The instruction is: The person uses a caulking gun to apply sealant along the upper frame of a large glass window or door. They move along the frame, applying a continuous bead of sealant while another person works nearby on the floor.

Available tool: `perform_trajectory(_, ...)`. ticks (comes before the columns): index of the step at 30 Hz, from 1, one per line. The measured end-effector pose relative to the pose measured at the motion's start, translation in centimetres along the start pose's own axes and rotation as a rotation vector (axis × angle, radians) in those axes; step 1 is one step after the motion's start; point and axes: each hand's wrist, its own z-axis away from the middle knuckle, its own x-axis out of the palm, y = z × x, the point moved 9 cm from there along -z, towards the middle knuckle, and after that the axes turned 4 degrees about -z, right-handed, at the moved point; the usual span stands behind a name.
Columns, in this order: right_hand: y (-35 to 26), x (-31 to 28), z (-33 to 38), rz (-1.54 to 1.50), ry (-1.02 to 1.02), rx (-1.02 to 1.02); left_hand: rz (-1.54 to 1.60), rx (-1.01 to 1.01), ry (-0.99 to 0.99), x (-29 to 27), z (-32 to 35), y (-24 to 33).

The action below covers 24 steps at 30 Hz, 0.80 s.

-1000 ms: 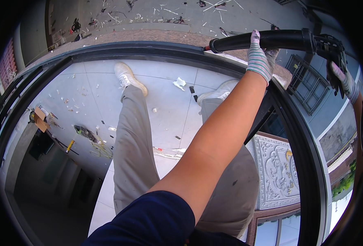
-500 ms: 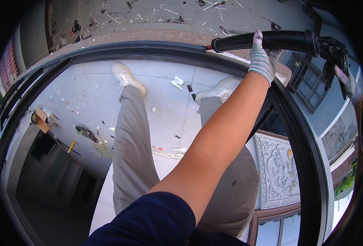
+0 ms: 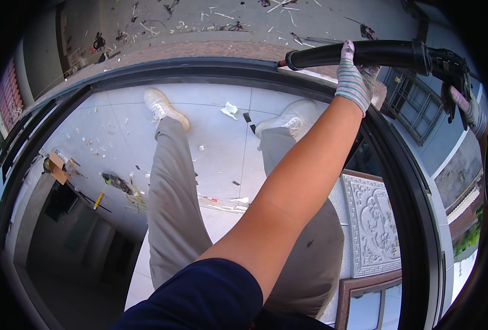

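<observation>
While the left hand in a striped glove clenches the black tube of a long gun-type tool, the right hand grips its handle end at the far right – tube lies above the dark curved frame. Looks stiff, prob fairly heavy – best held w/ both hands, barrel + handle.

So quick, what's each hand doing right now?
Left hand: gloved, fingers closed around the black tube.
Right hand: gloved, at the picture's edge, gripping the tool's black handle.
</observation>
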Motion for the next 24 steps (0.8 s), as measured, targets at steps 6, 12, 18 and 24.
perform_trajectory(6, 2.3, -1.9, 0.2, 0.133, 0.005, 0.147, 0.039, -0.049, -0.034, -0.1, -0.4, -1.7)
perform_trajectory(12, -5.3, 2.0, 1.2, -0.024, -0.048, -0.183, 0.017, -0.032, -0.054, -0.2, -0.3, -1.6)
perform_trajectory(18, -5.6, 2.0, 2.0, -0.117, -0.048, -0.172, 0.031, -0.041, 0.004, -0.6, -0.2, -2.8)
perform_trajectory(24, 0.1, -1.3, 2.4, -0.066, 0.042, -0.09, 0.057, -0.08, 0.017, -1.1, -0.4, -4.7)
